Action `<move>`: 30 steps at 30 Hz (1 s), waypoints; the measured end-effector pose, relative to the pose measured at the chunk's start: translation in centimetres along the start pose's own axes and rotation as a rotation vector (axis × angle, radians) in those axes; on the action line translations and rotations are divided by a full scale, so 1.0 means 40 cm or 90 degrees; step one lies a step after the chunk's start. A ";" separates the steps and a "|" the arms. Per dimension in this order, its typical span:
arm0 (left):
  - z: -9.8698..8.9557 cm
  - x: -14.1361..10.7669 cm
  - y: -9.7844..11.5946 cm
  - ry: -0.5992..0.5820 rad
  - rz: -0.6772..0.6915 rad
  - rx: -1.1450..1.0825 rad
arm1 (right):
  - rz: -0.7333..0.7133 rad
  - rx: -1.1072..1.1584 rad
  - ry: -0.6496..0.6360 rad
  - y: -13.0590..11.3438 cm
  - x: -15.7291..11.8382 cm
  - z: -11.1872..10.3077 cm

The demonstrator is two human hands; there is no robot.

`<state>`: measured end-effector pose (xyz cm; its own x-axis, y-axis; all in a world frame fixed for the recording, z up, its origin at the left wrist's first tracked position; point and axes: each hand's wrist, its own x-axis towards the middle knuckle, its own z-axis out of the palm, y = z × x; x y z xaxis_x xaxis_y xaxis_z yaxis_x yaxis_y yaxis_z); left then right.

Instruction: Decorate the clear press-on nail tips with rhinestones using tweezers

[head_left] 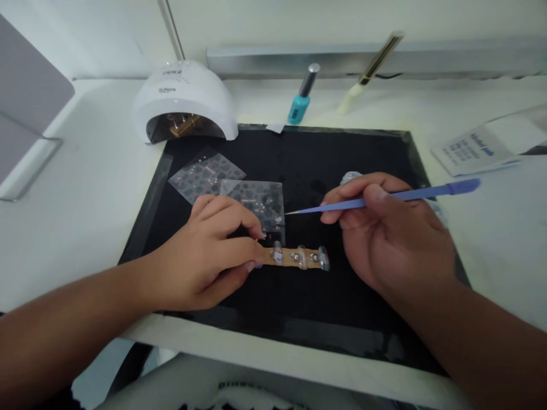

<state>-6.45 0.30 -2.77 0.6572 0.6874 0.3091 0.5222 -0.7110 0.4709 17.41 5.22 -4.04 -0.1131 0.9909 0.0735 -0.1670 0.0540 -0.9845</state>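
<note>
Plainly, in the head view, our left forearm reached in from the left, its left hand [217, 250] palm-down with fingers curled, while our right hand [388, 239] was turned palm inward over the right side of the black mat [299, 307]. Bare mat ran from the wooden nail-tip strip [288, 257] to the front edge; a white nail lamp [188, 94] bordered the back left corner. Our left fingers pinched that strip's left end, mid-mat, just before a clear sticker sheet [273, 196]; our right pinched a blue-violet fine-tipped brush [416, 195], its point at the sheet's right edge, contact unclear to us.
</note>
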 end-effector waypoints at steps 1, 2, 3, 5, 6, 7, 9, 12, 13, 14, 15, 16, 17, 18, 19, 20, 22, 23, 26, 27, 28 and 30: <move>0.003 0.001 -0.001 0.004 0.005 0.005 | -0.001 0.006 0.004 0.001 0.001 0.001; 0.006 0.002 -0.001 0.005 0.009 0.008 | 0.000 0.010 0.008 0.001 0.003 0.003; 0.009 0.003 -0.003 0.002 0.014 0.012 | 0.003 0.012 0.010 0.003 0.004 0.003; 0.015 0.004 -0.005 -0.014 0.025 0.031 | -0.007 0.019 0.013 0.007 0.008 0.004; 0.018 0.004 -0.007 -0.023 0.028 0.042 | -0.019 0.026 0.015 0.010 0.011 0.004; 0.020 0.004 -0.008 -0.032 0.030 0.051 | -0.031 0.034 0.015 0.014 0.013 0.003; 0.023 0.005 -0.010 -0.044 0.027 0.056 | -0.054 0.051 0.012 0.020 0.016 0.001; 0.023 0.008 -0.011 -0.050 0.018 0.049 | -0.069 0.063 0.004 0.025 0.017 -0.001; 0.023 0.009 -0.011 -0.050 0.019 0.047 | -0.070 0.062 0.001 0.026 0.017 -0.001; 0.022 0.009 -0.011 -0.051 0.020 0.047 | -0.067 0.059 -0.001 0.026 0.016 0.000; 0.022 0.008 -0.012 -0.055 0.020 0.051 | -0.063 0.056 -0.002 0.026 0.016 0.000; 0.021 0.007 -0.013 -0.061 0.020 0.057 | -0.059 0.055 -0.003 0.025 0.016 0.000; 0.019 0.005 -0.015 -0.065 0.022 0.061 | -0.058 0.058 -0.003 0.025 0.016 0.001; 0.017 0.003 -0.016 -0.061 0.025 0.060 | -0.059 0.064 -0.003 0.024 0.017 0.000; 0.015 0.000 -0.018 -0.049 0.028 0.052 | -0.063 0.074 0.000 0.022 0.018 -0.001; 0.012 -0.002 -0.019 -0.028 0.029 0.039 | -0.070 0.086 0.006 0.021 0.019 -0.003; 0.007 -0.004 -0.020 0.025 0.025 0.013 | -0.085 0.112 0.020 0.020 0.022 -0.008; 0.005 -0.003 -0.019 0.043 0.019 0.008 | -0.092 0.122 0.028 0.020 0.024 -0.012; 0.004 0.001 -0.013 0.039 0.008 0.013 | -0.093 0.123 0.042 0.023 0.026 -0.018; 0.005 0.002 -0.012 0.028 0.008 0.013 | -0.088 0.117 0.043 0.024 0.027 -0.019; 0.007 0.003 -0.011 0.016 0.010 0.014 | -0.084 0.112 0.043 0.025 0.027 -0.018; 0.011 0.003 -0.011 0.000 0.018 0.024 | -0.080 0.107 0.038 0.025 0.027 -0.015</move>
<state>-6.34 0.63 -3.32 0.6722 0.6666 0.3222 0.5234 -0.7357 0.4300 17.72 6.43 -5.04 -0.0231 0.9836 0.1791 -0.3376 0.1610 -0.9274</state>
